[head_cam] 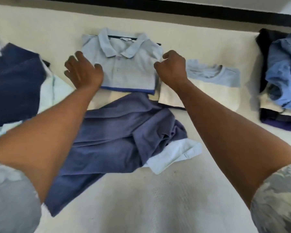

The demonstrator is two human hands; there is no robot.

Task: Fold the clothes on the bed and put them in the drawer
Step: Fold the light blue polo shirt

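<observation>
Head view: folded polo shirt (123,68) near the far edge of the bed (158,199). Left hand (83,71) rests flat on it, fingers spread. Right hand (172,68) is curled, pinching its side.

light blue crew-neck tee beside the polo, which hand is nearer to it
Right. The right hand grips the right edge of the grey polo, just left of the light blue tee. The left hand rests on the polo's far left edge.

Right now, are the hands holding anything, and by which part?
The right hand seems to pinch the polo by its right edge. The left hand only rests flat on its left side, holding nothing.
</observation>
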